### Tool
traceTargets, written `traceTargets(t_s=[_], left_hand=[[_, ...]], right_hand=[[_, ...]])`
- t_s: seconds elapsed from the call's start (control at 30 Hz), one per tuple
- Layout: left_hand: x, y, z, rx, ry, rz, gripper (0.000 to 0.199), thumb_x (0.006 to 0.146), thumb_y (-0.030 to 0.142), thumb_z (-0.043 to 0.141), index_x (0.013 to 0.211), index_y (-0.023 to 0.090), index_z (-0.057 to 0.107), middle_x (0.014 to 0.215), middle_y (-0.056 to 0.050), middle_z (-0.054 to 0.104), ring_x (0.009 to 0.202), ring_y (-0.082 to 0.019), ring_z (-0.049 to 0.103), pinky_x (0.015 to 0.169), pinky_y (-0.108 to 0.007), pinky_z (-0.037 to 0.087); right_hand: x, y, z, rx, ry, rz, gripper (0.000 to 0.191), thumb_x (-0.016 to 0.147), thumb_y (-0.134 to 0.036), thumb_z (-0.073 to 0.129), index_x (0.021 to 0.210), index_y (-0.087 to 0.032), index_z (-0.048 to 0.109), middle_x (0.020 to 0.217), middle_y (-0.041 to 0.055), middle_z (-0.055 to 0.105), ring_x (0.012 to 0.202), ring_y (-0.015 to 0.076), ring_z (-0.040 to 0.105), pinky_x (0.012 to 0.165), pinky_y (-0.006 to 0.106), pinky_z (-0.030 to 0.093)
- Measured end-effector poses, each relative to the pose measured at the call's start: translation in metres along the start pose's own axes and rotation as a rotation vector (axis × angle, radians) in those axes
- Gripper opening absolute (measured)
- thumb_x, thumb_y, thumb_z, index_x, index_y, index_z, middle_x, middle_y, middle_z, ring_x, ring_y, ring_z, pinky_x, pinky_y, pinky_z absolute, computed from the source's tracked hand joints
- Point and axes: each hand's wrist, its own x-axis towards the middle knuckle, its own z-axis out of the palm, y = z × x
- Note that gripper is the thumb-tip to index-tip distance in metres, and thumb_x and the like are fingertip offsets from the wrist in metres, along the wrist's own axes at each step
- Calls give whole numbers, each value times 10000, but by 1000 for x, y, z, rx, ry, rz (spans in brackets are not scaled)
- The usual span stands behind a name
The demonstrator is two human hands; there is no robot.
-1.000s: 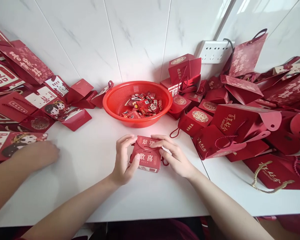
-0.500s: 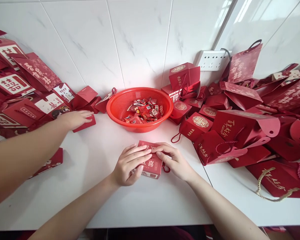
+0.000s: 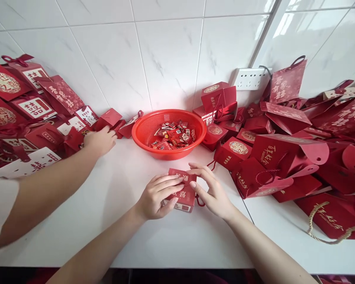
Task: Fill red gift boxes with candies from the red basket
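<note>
A small red gift box (image 3: 187, 193) with pale lettering lies flat on the white table in front of me. My left hand (image 3: 160, 196) spans its left side, fingers across the top and thumb against the near edge. My right hand (image 3: 213, 193) is at the box's right edge with thumb and fingers apart, the fingertips close to the lid; contact is unclear. A dark red cord handle (image 3: 200, 202) sticks out from the right side, partly behind that hand. Beyond the box stands a red plastic basket (image 3: 168, 155) with wrapped candies (image 3: 177, 136) in it.
At left, another person's hand (image 3: 99, 141) reaches to a pile of red and white gift boxes (image 3: 35, 108). Many more red gift boxes (image 3: 281, 154) are heaped at right, some with cord handles. A power strip (image 3: 250, 79) is on the tiled wall (image 3: 168, 55) behind.
My right hand's fingers have spread and lifted from the lid; my left hand stays on the box. The other person's hand has moved off a small red box toward the left pile. The view has shifted upward.
</note>
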Motion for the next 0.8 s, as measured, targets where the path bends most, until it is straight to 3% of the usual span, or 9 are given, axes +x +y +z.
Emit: traceTargets(t_s=[0.2, 0.33, 0.47, 0.6, 0.8], left_hand=[[4, 7, -10, 58, -67, 3, 542, 837, 258, 615, 1364, 179, 518, 1352, -116, 613, 1272, -270, 558, 1102, -465, 407], [5, 5, -16, 41, 0, -44, 647, 809, 305, 647, 1405, 164, 439, 1391, -162, 568, 1294, -295, 534, 1115, -514, 377], [4, -1, -17, 68, -64, -62, 598, 836, 277, 627, 1400, 168, 461, 1414, -151, 549, 1316, -294, 514, 1148, -532, 335], [0, -7, -14, 30, -81, -57, 604, 863, 225, 598, 1444, 175, 442, 1377, -124, 589, 1300, -277, 534, 1100, -485, 430], [-4, -17, -11, -60, -102, -7, 528, 876, 239, 604, 1397, 207, 530, 1366, -117, 598, 1295, -292, 530, 1051, -495, 487]], right_hand=[[-2, -2, -1, -104, 87, -81, 309, 966, -324, 542, 1269, -265, 545, 1424, 93, 482, 1323, 242, 455, 1094, 428, 396], [-3, -5, -5, -158, 19, -174, 332, 959, -311, 546, 1286, -257, 531, 1420, 108, 498, 1302, 259, 475, 1068, 455, 407], [-3, -7, -6, -206, -70, -260, 392, 943, -319, 569, 1327, -265, 510, 1394, 94, 542, 1291, 256, 494, 1125, 499, 317], [-1, -6, -5, -214, -147, -245, 420, 933, -270, 560, 1345, -275, 478, 1347, 64, 595, 1234, 230, 551, 1171, 525, 221], [3, -2, -3, -170, -193, -239, 306, 961, -172, 463, 1210, -264, 614, 1273, 69, 624, 1211, 233, 545, 1088, 507, 360]])
